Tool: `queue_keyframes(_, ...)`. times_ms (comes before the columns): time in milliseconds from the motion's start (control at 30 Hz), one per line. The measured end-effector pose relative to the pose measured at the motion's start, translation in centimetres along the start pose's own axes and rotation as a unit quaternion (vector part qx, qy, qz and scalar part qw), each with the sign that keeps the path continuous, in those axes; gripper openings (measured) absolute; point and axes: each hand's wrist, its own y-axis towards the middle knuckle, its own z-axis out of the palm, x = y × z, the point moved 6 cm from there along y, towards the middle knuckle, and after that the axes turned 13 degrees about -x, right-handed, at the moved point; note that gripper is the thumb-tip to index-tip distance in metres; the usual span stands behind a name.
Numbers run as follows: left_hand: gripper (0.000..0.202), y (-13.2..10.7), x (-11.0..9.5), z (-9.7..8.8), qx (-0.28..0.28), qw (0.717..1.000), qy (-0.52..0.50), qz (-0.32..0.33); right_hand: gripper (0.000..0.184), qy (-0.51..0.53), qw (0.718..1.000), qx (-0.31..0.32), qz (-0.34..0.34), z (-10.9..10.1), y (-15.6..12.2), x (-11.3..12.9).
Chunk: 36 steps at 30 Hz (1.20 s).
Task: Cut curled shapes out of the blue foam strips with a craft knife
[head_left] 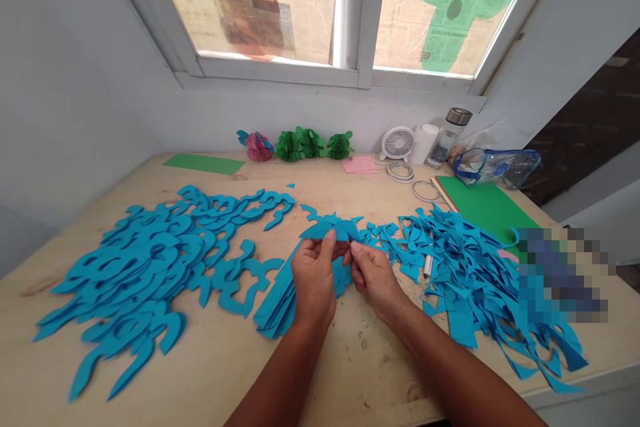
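Note:
My left hand (315,273) is closed around a curved blue paper cutout (327,229), the thumb lying across its front. At the cutout's lower right edge, my right hand (373,273) is closed in a pinch with thumb and forefinger. Whether a small tool is also in those right fingers, I cannot tell. Beneath the hands lies a stack of blue paper strips (276,307), partly covered by my left hand. A large heap of wavy blue cutouts (150,260) spreads to the left. Jagged blue paper scraps (465,273) are piled to the right.
Along the wall stand green paper decorations (310,142), a pink one (259,146), a small white fan (398,142) and a water bottle (449,139). Green sheets (485,207) and a clear pouch (497,167) lie at right. A white pen (428,265) pokes from the scraps.

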Motion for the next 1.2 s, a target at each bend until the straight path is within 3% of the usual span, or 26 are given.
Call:
queue_keyframes(300, 0.021, -0.5, -0.8, 0.5, 0.027, 0.993, 0.107, 0.030, 0.048, 0.017, 1.000, -0.019, 0.001, 0.0, -0.2, 0.3)
queue_keyframes(933, 0.017, 0.3, -1.0, 0.5, 0.060, 0.991, 0.121, 0.017, 0.047, 0.007, 1.000, -0.008, -0.006, 0.1, -0.1, 0.2)
queue_keyframes(1200, 0.020, 0.2, -0.6, 0.5, 0.058, 0.996, 0.074, 0.003, 0.045, 0.021, 1.000, -0.001, 0.019, 0.3, -0.5, 0.3)
